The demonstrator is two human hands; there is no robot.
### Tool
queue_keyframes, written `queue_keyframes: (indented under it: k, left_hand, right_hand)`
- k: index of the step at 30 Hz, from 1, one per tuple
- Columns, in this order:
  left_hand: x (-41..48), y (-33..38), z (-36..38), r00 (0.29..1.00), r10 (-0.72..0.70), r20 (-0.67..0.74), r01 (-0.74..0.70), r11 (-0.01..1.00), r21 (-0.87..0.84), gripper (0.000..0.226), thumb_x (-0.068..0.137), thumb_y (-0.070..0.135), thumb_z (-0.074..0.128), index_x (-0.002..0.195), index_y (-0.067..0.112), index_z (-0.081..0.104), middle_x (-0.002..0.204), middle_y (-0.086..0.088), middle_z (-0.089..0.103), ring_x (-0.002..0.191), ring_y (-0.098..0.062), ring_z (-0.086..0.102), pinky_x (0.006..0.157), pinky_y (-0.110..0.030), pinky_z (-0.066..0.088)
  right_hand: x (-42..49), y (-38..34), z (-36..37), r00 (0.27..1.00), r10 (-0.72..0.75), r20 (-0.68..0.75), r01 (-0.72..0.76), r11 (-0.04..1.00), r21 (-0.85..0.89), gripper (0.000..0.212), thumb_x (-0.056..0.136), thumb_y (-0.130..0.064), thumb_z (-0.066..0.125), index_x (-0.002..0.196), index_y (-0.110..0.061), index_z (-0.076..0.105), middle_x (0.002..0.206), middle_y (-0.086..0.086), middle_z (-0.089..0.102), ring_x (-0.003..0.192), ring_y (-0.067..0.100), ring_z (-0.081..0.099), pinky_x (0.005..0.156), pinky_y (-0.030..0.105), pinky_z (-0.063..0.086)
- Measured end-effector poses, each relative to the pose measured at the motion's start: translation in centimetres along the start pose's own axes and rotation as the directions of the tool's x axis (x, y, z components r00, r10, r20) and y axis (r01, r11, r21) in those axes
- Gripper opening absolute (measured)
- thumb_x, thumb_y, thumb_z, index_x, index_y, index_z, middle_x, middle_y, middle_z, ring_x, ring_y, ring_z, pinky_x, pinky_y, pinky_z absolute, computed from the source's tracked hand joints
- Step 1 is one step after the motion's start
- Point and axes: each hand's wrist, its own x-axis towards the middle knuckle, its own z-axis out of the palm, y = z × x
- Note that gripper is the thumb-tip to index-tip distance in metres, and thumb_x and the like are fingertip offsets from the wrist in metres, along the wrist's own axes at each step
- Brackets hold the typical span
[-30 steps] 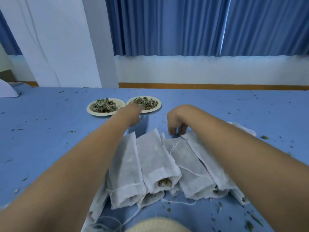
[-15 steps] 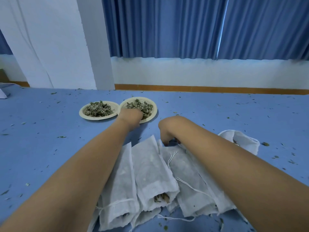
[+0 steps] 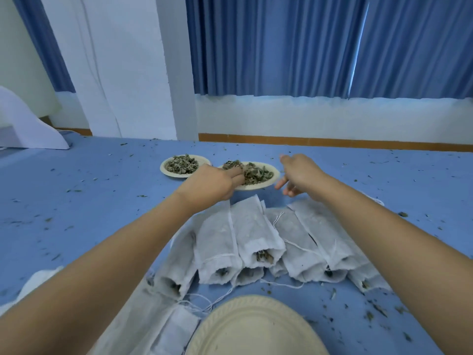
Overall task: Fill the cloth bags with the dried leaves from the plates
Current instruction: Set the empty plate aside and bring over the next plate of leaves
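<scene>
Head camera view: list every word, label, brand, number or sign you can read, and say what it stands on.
None: no text can be read anywhere in this view.
Cloth bags: plain white, no print or tag.
Plates: unmarked rims; the near empty plate shows only an embossed pattern.
Blue table, curtains and wall: no lettering or signs.

No legible text, label, brand mark, number or sign appears anywhere in the view. The white non-woven cloth bags (image 3: 256, 234) carry no print, the round cream paper plates (image 3: 258, 184) carry no print, and the blue table covering (image 3: 76, 201), blue pleated curtains (image 3: 281, 44) and white wall (image 3: 332, 119) are unmarked.
</scene>
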Motion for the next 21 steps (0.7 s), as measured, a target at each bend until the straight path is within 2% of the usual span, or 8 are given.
queue_keyframes:
  k: [2,4,6,7,10,13,16,21]
  left_hand:
    - [-2.7,0.7,-2.1,0.980,0.086,-0.178,-0.100,0.992,-0.074,0.011,0.076,-0.006,0.066,0.080,0.003,0.062,0.077,-0.007,0.059,0.042,-0.024,0.043,0.034,-0.024,0.027]
    - [-5.1,1.6,-3.9,0.962,0.111,-0.250,-0.143,0.983,-0.113,0.009,0.078,-0.005,0.063,0.082,0.003,0.064,0.079,-0.007,0.061,0.047,-0.024,0.049,0.032,-0.030,0.036]
    - [-7.5,2.7,-5.8,0.962,0.115,-0.248,-0.154,0.977,-0.144,0.010,0.079,-0.004,0.064,0.086,0.003,0.065,0.082,-0.008,0.061,0.053,-0.024,0.052,0.034,-0.035,0.039]
    - [-8.6,3.2,-6.7,0.961,0.121,-0.247,-0.161,0.976,-0.148,0.014,0.078,-0.006,0.066,0.088,0.003,0.065,0.083,-0.008,0.061,0.055,-0.024,0.053,0.035,-0.035,0.040]
    - [-11.8,4.6,-8.7,0.961,0.138,-0.242,-0.185,0.965,-0.185,0.028,0.074,-0.011,0.070,0.097,0.004,0.065,0.089,-0.009,0.064,0.062,-0.025,0.057,0.037,-0.035,0.042]
    - [-14.4,5.9,-10.1,0.960,0.110,-0.258,-0.169,0.961,-0.219,0.037,0.072,-0.012,0.071,0.101,0.006,0.057,0.093,-0.008,0.065,0.061,-0.023,0.056,0.036,-0.034,0.040]
    - [-16.9,7.5,-11.1,0.948,0.138,-0.288,-0.212,0.946,-0.245,0.045,0.073,-0.010,0.071,0.105,0.010,0.047,0.095,-0.008,0.066,0.060,-0.021,0.054,0.037,-0.030,0.038]
    - [-20.2,10.4,-11.0,0.957,0.137,-0.255,-0.221,0.914,-0.340,0.046,0.072,-0.005,0.073,0.105,0.010,0.044,0.098,-0.010,0.065,0.062,-0.025,0.058,0.042,-0.032,0.047]
  right_hand:
    - [-2.1,0.4,-0.3,1.000,-0.006,0.004,0.006,1.000,0.003,0.029,0.104,-0.029,0.030,0.107,-0.001,0.040,0.069,0.019,0.059,0.045,0.023,0.040,0.035,0.016,0.032]
    - [-4.6,1.0,-0.8,0.999,-0.021,0.033,0.020,1.000,0.007,0.030,0.102,-0.023,0.034,0.097,0.002,0.049,0.066,0.019,0.057,0.045,0.022,0.040,0.033,0.015,0.028]
    - [-7.4,1.6,-0.9,0.997,-0.058,0.058,0.060,0.998,-0.037,0.030,0.100,-0.018,0.036,0.084,0.001,0.053,0.064,0.018,0.054,0.043,0.021,0.041,0.032,0.015,0.027]
    - [-8.6,1.9,-0.8,0.995,-0.081,0.057,0.086,0.992,-0.097,0.028,0.099,-0.018,0.037,0.086,0.001,0.054,0.063,0.016,0.054,0.042,0.021,0.043,0.033,0.017,0.028]
    - [-12.0,2.9,-0.7,0.990,-0.133,0.048,0.142,0.944,-0.298,0.035,0.099,-0.024,0.042,0.123,0.001,0.050,0.064,0.009,0.055,0.042,0.018,0.047,0.038,0.019,0.034]
    - [-14.7,3.7,-0.9,0.986,-0.160,0.045,0.166,0.936,-0.311,0.035,0.097,-0.025,0.045,0.111,0.006,0.054,0.055,0.010,0.049,0.036,0.019,0.042,0.031,0.015,0.028]
    - [-17.8,4.5,-0.9,0.984,-0.164,0.073,0.177,0.949,-0.260,0.024,0.095,-0.024,0.049,0.100,-0.003,0.059,0.050,0.004,0.048,0.028,0.011,0.038,0.032,0.017,0.028]
    - [-22.2,7.3,0.6,0.976,-0.160,0.144,0.207,0.888,-0.411,0.028,0.093,-0.018,0.053,0.098,0.008,0.062,0.055,0.006,0.049,0.045,0.017,0.042,0.048,0.026,0.032]
